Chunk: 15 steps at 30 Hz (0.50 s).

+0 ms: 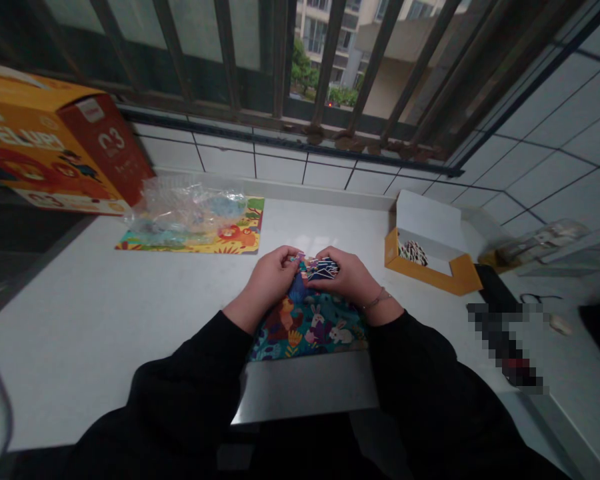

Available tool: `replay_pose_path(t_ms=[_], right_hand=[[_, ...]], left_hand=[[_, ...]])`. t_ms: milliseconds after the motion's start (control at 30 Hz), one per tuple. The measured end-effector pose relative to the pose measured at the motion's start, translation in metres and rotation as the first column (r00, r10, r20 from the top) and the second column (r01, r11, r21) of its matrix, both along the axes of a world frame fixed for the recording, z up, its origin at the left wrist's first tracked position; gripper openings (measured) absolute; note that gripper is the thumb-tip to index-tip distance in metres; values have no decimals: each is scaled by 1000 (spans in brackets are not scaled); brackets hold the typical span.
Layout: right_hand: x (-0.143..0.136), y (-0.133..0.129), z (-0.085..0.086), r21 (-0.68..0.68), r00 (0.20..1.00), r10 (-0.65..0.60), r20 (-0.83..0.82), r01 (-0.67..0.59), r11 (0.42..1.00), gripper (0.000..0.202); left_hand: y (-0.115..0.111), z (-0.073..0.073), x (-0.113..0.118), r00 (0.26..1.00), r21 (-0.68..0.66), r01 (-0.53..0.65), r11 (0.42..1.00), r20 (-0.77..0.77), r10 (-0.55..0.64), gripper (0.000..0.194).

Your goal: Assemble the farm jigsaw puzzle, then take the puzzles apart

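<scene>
Puzzle pieces, several and stacked together, are in my right hand, whose fingers wrap round them. My left hand is closed, its thumb and fingers pinching a small colourful piece beside that stack. The two hands nearly meet over a dark teal picture sheet printed with rabbits, an orange animal and flowers. The sheet lies near the front of the white counter, and the forearms cover parts of its sides.
Crumpled clear plastic rests on a bright picture board at back left, beside a large orange box. At right an open yellow-and-white box holds more pieces. Beyond it are dark items and glasses.
</scene>
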State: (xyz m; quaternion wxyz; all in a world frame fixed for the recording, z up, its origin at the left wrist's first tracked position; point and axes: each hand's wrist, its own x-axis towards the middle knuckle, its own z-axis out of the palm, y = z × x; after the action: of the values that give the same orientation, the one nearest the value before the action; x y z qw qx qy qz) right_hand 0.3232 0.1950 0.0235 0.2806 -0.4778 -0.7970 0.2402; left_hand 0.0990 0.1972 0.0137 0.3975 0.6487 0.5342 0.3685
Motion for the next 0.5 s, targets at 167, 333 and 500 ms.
replay_pose_path(t_ms=[167,333,500], right_hand=[[-15,4,-10,136,995,97,-19,-93,986,54],[-17,6,-19,190,992,85,-89,-66,980,68],[-16,3,-20,90,987,111,-114,-101,991,87]], left_hand=[[-3,3,5,992,-7,42,999,117,-41,24],[-7,4,10,984,-63,85,994,160,-74,25],[-9,-1,15,990,6,84,996,109,-84,15]])
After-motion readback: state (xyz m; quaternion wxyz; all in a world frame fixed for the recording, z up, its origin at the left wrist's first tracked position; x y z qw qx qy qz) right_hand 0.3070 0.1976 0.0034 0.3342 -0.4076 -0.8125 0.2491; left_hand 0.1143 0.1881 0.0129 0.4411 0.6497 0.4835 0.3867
